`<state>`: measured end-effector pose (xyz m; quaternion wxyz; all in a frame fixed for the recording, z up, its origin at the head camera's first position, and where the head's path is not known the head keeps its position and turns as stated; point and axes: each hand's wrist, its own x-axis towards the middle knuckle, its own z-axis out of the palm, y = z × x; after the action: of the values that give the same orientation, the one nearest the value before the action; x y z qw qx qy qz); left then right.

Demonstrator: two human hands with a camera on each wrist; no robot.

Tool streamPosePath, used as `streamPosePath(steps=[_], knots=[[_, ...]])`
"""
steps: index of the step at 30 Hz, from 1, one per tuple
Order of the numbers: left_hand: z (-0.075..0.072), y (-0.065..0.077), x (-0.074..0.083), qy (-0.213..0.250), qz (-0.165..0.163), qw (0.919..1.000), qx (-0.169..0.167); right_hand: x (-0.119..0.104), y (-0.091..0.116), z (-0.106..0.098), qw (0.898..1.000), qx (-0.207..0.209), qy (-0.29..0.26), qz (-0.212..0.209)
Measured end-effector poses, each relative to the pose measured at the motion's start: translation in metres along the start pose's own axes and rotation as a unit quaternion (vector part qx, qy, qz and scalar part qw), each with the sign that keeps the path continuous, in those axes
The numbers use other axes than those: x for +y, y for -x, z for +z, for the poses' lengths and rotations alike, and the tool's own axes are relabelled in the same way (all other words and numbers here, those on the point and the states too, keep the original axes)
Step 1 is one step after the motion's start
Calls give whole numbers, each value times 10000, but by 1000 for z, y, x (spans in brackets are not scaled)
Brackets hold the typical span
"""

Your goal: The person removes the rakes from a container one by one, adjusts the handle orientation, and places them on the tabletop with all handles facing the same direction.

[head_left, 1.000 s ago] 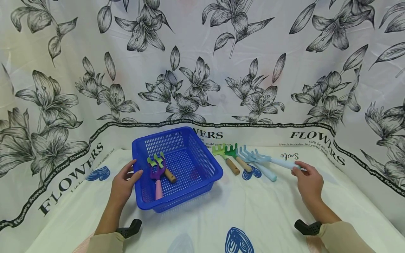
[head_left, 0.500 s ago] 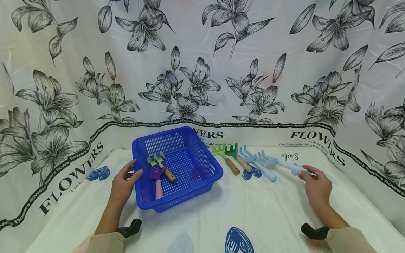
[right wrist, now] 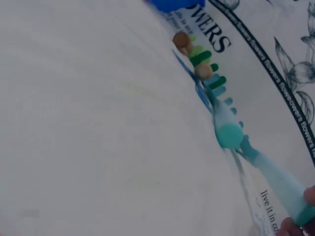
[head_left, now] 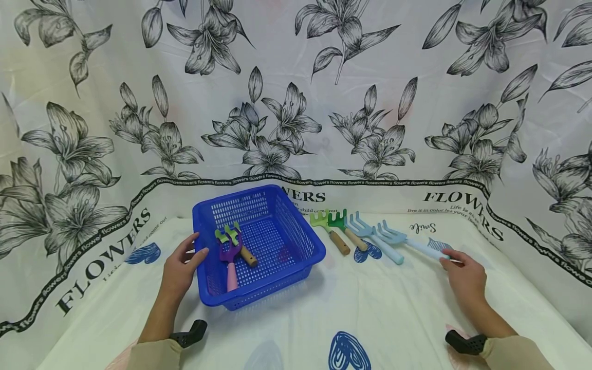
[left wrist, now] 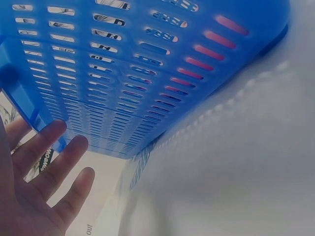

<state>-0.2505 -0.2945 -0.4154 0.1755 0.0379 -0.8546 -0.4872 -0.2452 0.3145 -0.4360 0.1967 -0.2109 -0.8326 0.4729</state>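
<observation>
My left hand holds the left rim of a blue plastic basket, thumb over the edge; in the left wrist view several fingers spread loosely beside its slotted wall. Two small garden forks lie inside the basket: a purple one with a pink handle, and a light green one with a wooden handle. At the right, my right hand pinches the handle end of a light blue hand rake. Its tines point left, close to a second light blue rake. Fingertips show at the handle's teal end.
Left of the light blue rakes lie a light green rake and a dark green rake, both wooden-handled. A white cloth with blue heart prints covers the table. A flower-printed curtain rises behind.
My right hand has moved right with the light blue rake, off the second rake, and has lowered its handle end toward the cloth. My left hand and the basket have stayed in place.
</observation>
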Motion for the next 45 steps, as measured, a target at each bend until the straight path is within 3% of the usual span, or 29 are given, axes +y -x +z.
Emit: streamPosePath(steps=[9, 16, 23, 30, 38, 45], knots=[[0, 0, 1, 0, 62, 10000, -50, 12, 3, -3, 9956, -461, 697, -432], [0, 1, 0, 33, 48, 10000, -29, 11, 3, -2, 9913, -843, 874, -508], [-1, 1, -1, 33, 24, 10000, -32, 9, -3, 0, 9848, -944, 1109, -946], [-1, 1, 1, 61, -25, 10000, -66, -13, -3, 7, 9868, -880, 1115, -772], [-1, 2, 3, 86, -22, 9999, -69, -40, 3, 23, 9907, -929, 736, -674], [-2, 2, 4, 76, -55, 9999, -88, -66, 12, 40, 9873, -1058, 335, -1140]])
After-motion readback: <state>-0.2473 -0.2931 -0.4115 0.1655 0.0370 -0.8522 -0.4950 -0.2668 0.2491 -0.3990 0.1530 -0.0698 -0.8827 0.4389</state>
